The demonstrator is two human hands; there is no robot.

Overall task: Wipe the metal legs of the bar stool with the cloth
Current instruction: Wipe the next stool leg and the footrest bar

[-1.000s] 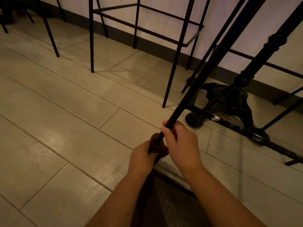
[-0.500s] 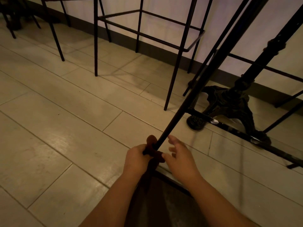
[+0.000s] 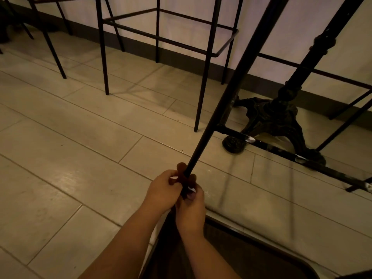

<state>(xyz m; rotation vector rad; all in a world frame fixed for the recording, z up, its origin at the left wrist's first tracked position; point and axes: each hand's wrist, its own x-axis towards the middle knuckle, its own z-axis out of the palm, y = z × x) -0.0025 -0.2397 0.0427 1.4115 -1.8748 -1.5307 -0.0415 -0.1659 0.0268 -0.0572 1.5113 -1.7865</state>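
Note:
A black metal stool leg (image 3: 227,97) slants from the top right down to the lower middle of the head view. A dark reddish-brown cloth (image 3: 184,176) is bunched around the leg's lower end. My left hand (image 3: 163,193) grips the cloth from the left. My right hand (image 3: 191,206) is closed around the cloth and leg just below and to the right, touching the left hand. The foot of the leg is hidden behind both hands. A footrest crossbar (image 3: 281,150) runs right from the leg.
An ornate black cast-iron table base (image 3: 269,121) stands just right of the leg. Another black stool frame (image 3: 161,39) stands behind, more thin legs at far left. Pale floor tiles (image 3: 70,148) spread left. A dark mat (image 3: 231,258) lies at the bottom right.
My right hand let go of the leg higher up, opened, then dropped and closed beside the left hand at the cloth. The view shifted slightly.

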